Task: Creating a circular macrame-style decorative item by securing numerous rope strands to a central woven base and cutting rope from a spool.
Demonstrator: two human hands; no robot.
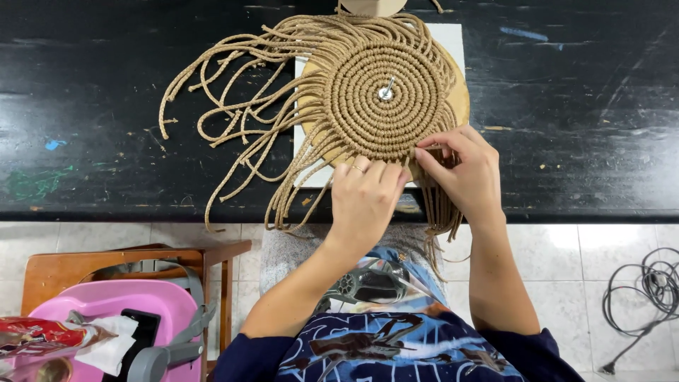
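Black scratched table (127, 85) across the upper part, with small blue and green paint marks; pale tiled floor (566, 255) below. On the table, white sheet (453, 39) under round wooden board (460, 106), and on this a round woven mat of tan cord (385, 92), metal pin (386, 90) at its centre, loose cord ends (226, 113) spread to the left. Left hand (364, 198) at near edge of mat, fingers curled over the cords, ring on one finger. Right hand (463, 170) beside it, pinching cords at the rim. Low left, wooden chair (141, 258) carrying pink bag (113, 304), with red shiny wrapper (35, 336) at the corner. Grey cable (647, 290) coiled on floor at right.
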